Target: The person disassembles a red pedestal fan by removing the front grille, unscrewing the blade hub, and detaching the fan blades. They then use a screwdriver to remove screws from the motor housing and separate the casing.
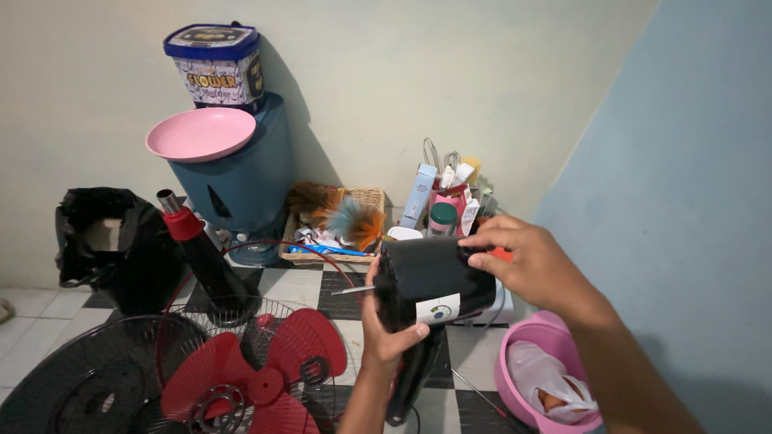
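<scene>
A: Black fan motor housing (430, 281) up in the air, centre of the view, over the checkered floor (322, 293), its metal shaft (352, 290) poking left.

B: And the grip?

A: The left hand (386, 333) cups it from below, fingers wrapped onto the front by the round sticker. The right hand (527, 261) clamps over the top rear, fingertips pressed on the casing.

B: Around it?

A: Red fan blade (261, 378) lies lower left on a black wire grille (96, 378). A pink basin (547, 378) sits lower right. Behind, a wicker basket (334, 225) with a feather duster, then a blue bin (237, 177) carrying a pink plate (201, 133).
</scene>
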